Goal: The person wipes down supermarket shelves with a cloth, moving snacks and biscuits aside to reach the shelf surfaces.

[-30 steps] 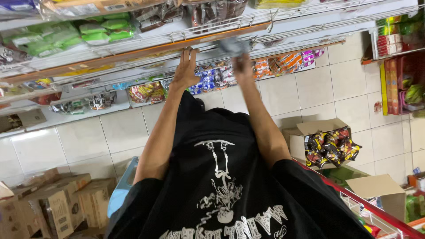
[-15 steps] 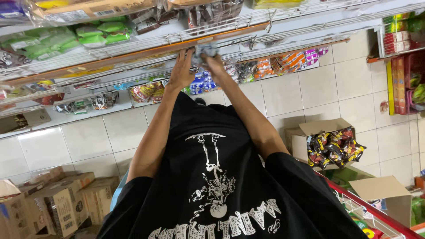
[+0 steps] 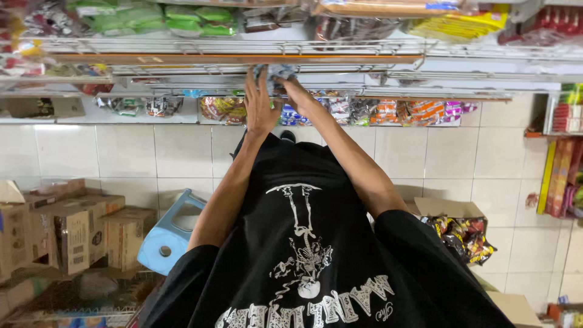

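Note:
Both my arms reach out to a wire shop shelf (image 3: 340, 47) with an orange front strip. My left hand (image 3: 260, 104) lies against the shelf edge with its fingers spread upward. My right hand (image 3: 296, 92) grips a small blue-grey packet (image 3: 274, 73) at the shelf edge, right beside the left hand's fingertips. Green packets (image 3: 152, 15) and a long flat package (image 3: 388, 7) lie on the shelf above. My black shirt with a white print fills the lower middle of the view.
Lower shelves hold colourful snack packets (image 3: 419, 110). On the white tiled floor stand brown cardboard boxes (image 3: 73, 228) at left, a light blue plastic stool (image 3: 170, 237), and an open box of dark snack bags (image 3: 464, 234) at right. More goods fill racks at far right (image 3: 562, 176).
My right hand has moved left with the packet, from apart at the shelf edge to right beside the left hand. The view has swung so the shelves now run level.

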